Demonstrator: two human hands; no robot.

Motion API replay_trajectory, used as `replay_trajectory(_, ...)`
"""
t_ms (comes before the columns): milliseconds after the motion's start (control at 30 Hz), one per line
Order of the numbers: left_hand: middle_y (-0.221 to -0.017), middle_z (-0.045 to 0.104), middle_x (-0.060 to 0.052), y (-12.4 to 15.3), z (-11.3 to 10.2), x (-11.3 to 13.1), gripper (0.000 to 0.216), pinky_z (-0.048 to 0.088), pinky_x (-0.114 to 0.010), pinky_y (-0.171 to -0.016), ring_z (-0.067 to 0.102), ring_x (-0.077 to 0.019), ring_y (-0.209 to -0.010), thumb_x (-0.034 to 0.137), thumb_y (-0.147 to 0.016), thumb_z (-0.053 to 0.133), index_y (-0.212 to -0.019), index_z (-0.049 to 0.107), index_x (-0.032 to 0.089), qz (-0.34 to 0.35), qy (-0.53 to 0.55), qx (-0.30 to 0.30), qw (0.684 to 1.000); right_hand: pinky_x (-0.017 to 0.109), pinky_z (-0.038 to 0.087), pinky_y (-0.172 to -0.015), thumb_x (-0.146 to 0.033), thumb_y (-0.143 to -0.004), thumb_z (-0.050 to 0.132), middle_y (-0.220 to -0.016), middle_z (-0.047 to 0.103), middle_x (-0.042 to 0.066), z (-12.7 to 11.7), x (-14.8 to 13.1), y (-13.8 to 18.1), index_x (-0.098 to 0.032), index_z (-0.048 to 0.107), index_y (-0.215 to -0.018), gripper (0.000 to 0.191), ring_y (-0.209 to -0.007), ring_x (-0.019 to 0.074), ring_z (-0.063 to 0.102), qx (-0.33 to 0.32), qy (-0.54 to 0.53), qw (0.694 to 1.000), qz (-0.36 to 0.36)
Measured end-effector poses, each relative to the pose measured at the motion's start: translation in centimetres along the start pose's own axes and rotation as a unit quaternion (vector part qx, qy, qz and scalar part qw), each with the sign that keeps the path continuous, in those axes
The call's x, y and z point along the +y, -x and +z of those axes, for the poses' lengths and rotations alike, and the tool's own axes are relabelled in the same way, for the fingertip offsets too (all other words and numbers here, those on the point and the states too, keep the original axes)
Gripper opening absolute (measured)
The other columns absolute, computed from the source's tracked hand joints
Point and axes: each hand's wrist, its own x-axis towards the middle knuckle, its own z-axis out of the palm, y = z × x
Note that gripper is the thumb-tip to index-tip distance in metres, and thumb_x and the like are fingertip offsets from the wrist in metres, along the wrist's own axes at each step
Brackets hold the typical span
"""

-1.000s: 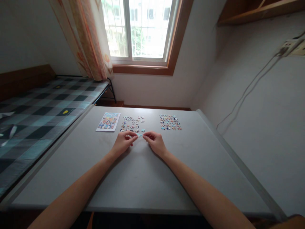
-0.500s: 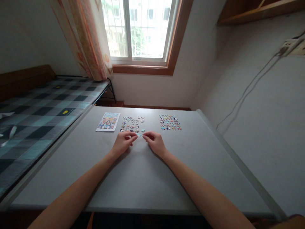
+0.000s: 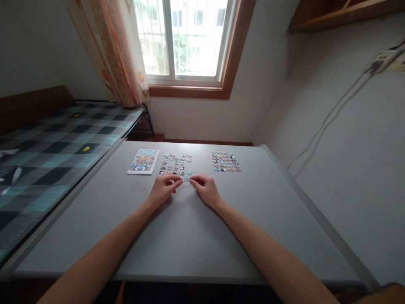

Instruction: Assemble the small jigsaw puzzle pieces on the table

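Between my fingertips are small light-blue jigsaw puzzle pieces [image 3: 185, 179], close above or on the grey table [image 3: 190, 236]. My left hand [image 3: 164, 188] pinches them from the left, thumb against forefinger. From the other side my right hand [image 3: 205, 188] pinches at their right edge. How many pieces are held is too small to tell. Just beyond the hands lies a loose group of puzzle pieces [image 3: 177, 168], with one pale-green puzzle piece [image 3: 190, 172] near my right fingertips. The left hand hides part of that group's near edge.
A printed picture sheet [image 3: 144, 161] lies left of the loose pieces. Farther right a denser block of puzzle pieces [image 3: 225, 162] is laid out. A bed with a checked cover [image 3: 79, 139] borders the table's left side; a wall [image 3: 348, 169] rises on the right.
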Motion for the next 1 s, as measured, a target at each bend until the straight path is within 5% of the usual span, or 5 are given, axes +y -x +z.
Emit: replay_trajectory(1000, -0.071, 0.059, -0.002, 0.12, 0.01, -0.14, 0.028, 0.044, -0.018, -0.042, 0.052, -0.0061, -0.045, 0.042, -0.074, 0.065, -0.079, 0.07, 0.015, 0.02, -0.037, 0.011, 0.999, 0.026, 0.046, -0.062, -0.035, -0.076, 0.06, -0.073, 0.068, 0.005, 0.05, -0.03, 0.0, -0.016, 0.07, -0.077, 0.021, -0.066, 0.0147, 0.057, -0.01, 0.005, 1.0, -0.004)
